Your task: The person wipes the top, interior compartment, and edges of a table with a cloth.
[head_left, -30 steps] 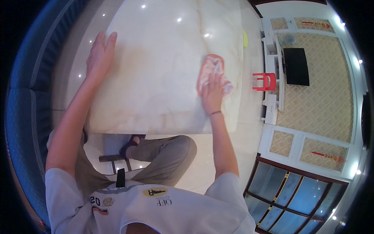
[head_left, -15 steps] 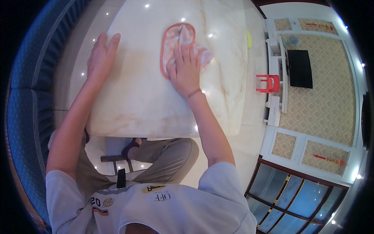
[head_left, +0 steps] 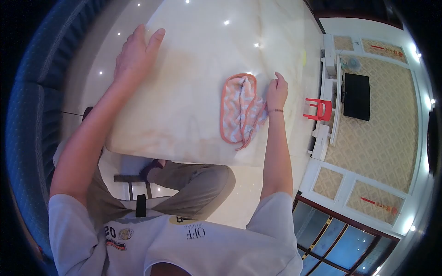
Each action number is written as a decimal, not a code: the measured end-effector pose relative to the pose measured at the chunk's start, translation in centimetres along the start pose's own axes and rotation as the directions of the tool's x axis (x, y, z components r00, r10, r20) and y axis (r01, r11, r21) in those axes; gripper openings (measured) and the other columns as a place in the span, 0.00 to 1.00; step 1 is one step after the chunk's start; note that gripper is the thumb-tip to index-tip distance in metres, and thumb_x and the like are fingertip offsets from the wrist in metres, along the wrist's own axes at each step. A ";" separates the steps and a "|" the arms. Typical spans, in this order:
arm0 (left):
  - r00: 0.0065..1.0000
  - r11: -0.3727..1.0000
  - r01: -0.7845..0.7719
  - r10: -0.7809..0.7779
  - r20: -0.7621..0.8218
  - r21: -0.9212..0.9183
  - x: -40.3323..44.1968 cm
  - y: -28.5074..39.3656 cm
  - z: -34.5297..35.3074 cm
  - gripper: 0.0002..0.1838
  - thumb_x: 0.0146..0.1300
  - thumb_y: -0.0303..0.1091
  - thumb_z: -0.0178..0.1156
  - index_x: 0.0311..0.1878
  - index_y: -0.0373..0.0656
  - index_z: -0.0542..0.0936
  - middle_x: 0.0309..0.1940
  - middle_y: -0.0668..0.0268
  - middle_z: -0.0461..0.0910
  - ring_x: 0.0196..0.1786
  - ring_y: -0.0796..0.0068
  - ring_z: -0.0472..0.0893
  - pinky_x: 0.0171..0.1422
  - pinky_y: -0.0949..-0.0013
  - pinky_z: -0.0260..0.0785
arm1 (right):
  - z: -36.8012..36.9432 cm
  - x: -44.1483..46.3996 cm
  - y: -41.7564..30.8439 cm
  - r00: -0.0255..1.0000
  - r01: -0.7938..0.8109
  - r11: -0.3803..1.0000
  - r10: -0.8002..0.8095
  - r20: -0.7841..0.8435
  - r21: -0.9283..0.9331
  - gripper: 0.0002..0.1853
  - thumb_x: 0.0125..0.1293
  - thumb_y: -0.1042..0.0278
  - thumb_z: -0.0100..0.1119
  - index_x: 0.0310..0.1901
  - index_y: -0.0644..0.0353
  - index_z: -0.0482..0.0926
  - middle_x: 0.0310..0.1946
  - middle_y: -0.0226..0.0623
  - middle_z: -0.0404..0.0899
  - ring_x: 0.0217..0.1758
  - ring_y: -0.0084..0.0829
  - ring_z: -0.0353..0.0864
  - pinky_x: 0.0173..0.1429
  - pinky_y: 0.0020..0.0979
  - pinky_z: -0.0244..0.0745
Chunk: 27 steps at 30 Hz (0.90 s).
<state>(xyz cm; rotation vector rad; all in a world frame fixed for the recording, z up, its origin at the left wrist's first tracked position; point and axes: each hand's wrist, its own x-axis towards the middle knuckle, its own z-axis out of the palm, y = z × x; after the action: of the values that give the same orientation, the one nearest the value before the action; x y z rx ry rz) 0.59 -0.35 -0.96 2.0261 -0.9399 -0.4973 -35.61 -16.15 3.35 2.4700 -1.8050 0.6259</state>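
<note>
Left hand (head_left: 136,56) open at the counter's (head_left: 193,87) edge. Right hand (head_left: 277,93) empty, fingers loosely curled, just beside the patterned cloth (head_left: 237,108), which lies partly folded.

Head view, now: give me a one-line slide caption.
Left hand at the marble-patterned table's edge; orange-edged cloth lying rumpled beside the right hand.
</note>
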 end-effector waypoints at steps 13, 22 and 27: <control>0.999 0.999 0.034 -0.034 0.020 -0.006 0.0 0.3 0.0 0.42 0.64 0.65 0.42 0.67 0.35 0.61 0.63 0.46 0.66 0.67 0.51 0.65 0.69 0.56 0.56 | 4.9 4.2 2.7 0.975 -0.160 0.978 0.137 -0.173 -0.130 0.14 0.58 0.67 0.50 0.44 0.49 0.82 0.37 0.47 0.77 0.42 0.47 0.77 0.49 0.43 0.73; 1.000 1.000 -0.010 0.010 -0.003 -0.008 0.4 -0.6 0.3 0.44 0.64 0.65 0.43 0.67 0.33 0.61 0.64 0.46 0.65 0.67 0.51 0.64 0.69 0.56 0.56 | 4.7 4.2 1.7 0.980 -0.163 0.939 0.118 -0.161 -0.303 0.13 0.59 0.67 0.52 0.43 0.51 0.83 0.42 0.44 0.76 0.47 0.43 0.74 0.51 0.42 0.71; 1.000 1.000 0.011 -0.011 0.013 0.008 -0.1 0.2 -0.3 0.44 0.64 0.65 0.43 0.67 0.31 0.60 0.63 0.45 0.65 0.67 0.51 0.65 0.69 0.56 0.56 | 4.9 3.9 1.7 0.973 -0.139 0.952 0.081 -0.214 -0.272 0.12 0.59 0.67 0.52 0.41 0.53 0.84 0.43 0.43 0.76 0.48 0.43 0.74 0.52 0.41 0.70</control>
<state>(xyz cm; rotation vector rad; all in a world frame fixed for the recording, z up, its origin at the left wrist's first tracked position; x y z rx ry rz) 0.60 -0.20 -0.67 2.0380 -0.9402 -0.5141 -34.66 -21.52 -0.24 2.0553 -1.8194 0.5504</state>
